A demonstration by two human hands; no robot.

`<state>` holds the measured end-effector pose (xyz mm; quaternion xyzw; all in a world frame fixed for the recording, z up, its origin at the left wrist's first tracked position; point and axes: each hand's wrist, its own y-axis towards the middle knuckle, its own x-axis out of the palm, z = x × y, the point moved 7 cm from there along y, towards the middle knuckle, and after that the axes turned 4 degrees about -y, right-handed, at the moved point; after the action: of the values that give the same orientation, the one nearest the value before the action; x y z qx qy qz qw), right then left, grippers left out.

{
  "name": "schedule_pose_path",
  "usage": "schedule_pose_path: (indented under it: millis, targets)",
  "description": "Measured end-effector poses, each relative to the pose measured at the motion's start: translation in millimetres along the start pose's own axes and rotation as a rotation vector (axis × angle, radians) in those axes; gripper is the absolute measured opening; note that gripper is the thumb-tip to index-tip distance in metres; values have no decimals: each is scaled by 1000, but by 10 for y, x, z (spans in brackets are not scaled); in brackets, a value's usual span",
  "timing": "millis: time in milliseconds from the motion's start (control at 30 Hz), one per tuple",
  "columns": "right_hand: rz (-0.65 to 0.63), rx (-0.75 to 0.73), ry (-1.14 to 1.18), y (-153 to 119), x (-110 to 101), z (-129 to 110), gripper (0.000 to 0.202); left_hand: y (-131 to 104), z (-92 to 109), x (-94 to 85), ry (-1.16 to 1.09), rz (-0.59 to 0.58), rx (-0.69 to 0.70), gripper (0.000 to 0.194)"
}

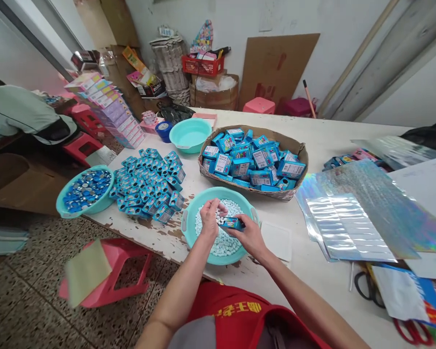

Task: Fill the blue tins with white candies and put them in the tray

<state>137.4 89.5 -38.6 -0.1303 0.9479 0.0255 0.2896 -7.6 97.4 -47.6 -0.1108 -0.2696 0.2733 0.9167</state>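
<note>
My right hand (251, 235) grips a small blue box (231, 223) between thumb and fingers and holds it sideways over a turquoise basin (191, 247). Close to the box's left end, my left hand (210, 217) is curled, with a few small white balls (220, 219) at its fingers. Many more such balls (223, 244) cover the basin's bottom. Behind the basin, a cut-down cardboard box (290, 190) is heaped with blue boxes (249, 157). Left of my hands, blue boxes with round holes in their ends (148, 182) lie packed side by side.
A turquoise basin of blue and silver discs (89, 189) stands at the table's left edge, and another turquoise basin (191, 133) is farther back. Shiny sheets (349, 228) and scissors (368, 286) lie at right. A pink stool (127, 276) and a seated person (25, 114) are at left.
</note>
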Motion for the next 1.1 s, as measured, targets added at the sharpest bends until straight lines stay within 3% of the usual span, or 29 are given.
schedule_pose_path:
  millis: [133, 300, 467, 567, 900, 1100]
  targets:
    - [46, 28, 65, 13, 131, -183, 28, 95, 178, -63, 49, -49, 18, 30]
    - [105, 98, 84, 23, 311, -305, 29, 225, 256, -166, 58, -157, -65, 28]
    - [174, 139, 32, -10, 356, -408, 30, 281, 337, -167, 85, -257, -33, 24]
    - [208, 145, 13, -35, 358, -459, 30, 305, 361, -163, 59, -249, -55, 26]
    - [241, 198, 60, -126, 434, -366, 31, 259, 267, -123, 58, -297, -117, 24]
    - [287, 212, 127, -140, 356, -241, 35, 154, 248, -32, 103, -370, -143, 29]
